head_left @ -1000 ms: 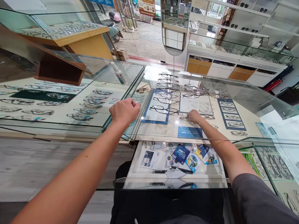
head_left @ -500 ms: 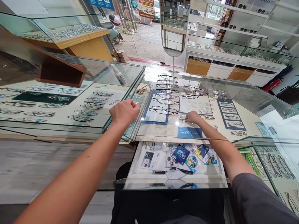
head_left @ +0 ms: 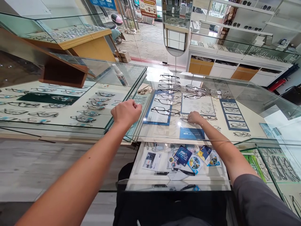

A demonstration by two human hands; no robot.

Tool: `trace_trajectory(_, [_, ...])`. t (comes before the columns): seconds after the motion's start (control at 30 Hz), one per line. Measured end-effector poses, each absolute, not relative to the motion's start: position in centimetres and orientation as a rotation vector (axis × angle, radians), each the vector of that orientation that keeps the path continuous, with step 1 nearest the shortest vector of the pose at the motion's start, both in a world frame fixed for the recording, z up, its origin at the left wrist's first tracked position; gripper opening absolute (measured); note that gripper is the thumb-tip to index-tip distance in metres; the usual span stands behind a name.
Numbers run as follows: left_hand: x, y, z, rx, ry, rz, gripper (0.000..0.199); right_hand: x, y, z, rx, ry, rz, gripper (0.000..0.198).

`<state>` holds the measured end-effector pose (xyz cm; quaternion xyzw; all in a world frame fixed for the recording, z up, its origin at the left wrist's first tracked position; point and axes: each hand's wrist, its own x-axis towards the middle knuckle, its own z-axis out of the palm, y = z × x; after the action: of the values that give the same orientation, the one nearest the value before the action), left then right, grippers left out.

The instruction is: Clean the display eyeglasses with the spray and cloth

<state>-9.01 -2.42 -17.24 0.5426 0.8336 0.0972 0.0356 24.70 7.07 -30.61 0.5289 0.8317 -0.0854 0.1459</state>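
My left hand [head_left: 126,112] is curled into a fist at the corner of the left glass display case, and nothing shows between its fingers. Farther right, my right hand [head_left: 194,117] reaches over the glass counter [head_left: 162,133], its fingers closed at a pair of thin-rimmed eyeglasses [head_left: 210,118]; parts of the frame show on both sides of the hand. Left of it lies a dark-framed pair of eyeglasses [head_left: 165,111] at the near end of a row on a blue-edged mat [head_left: 146,118]. A blue card [head_left: 191,133] is just below my right hand.
An open drawer [head_left: 138,175] below the counter holds leaflets, cards and a black pen [head_left: 183,171]. Glass cases with eyeglasses stand left and right. A spray bottle [head_left: 119,75], a brown cloth [head_left: 144,89] and an oval mirror [head_left: 176,47] are farther back. A wooden box-like object [head_left: 63,75] overhangs the left case.
The view has shifted very slightly. Both hands hold the same places, with no visible change in what they touch.
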Motion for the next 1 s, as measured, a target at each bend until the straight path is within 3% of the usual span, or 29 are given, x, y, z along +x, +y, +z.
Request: trace_trajectory(1.0, [-9.0,-1.9,-17.6,1.689,2.561,0.32,0.025,25.5,0.2,-29.7,1.397,2.611,-0.049,0.037])
